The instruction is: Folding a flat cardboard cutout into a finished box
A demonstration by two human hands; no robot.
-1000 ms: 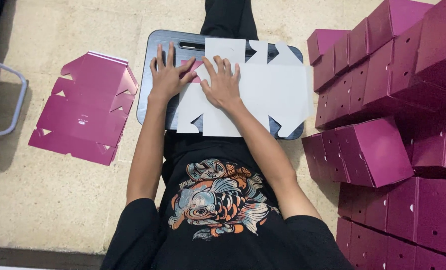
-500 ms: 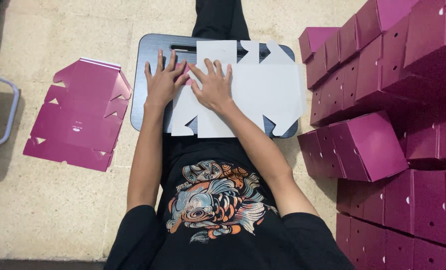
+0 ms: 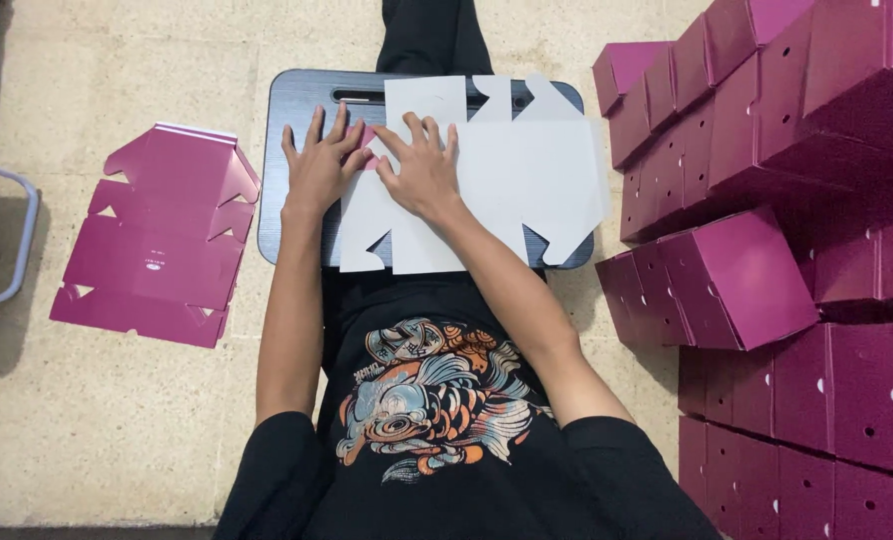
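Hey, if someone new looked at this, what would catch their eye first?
Both hands, left hand and right hand, press a white die-cut box blank on a dark lap tray at centre. Assembled magenta boxes pile up on the right; flat magenta blanks lie on the left.

Both arms outstretched forward, left hand (image 3: 319, 165) and right hand (image 3: 422, 165) flat, palms down, fingers spread, side by side.

Beige speckled stone floor (image 3: 117, 440), evenly lit, metal frame (image 3: 12, 235) at left.

To your right, stacked magenta boxes (image 3: 797, 200) wall the lap tray (image 3: 297, 110); leftward, only flat magenta blanks (image 3: 157, 250) cover the floor (image 3: 117, 440).
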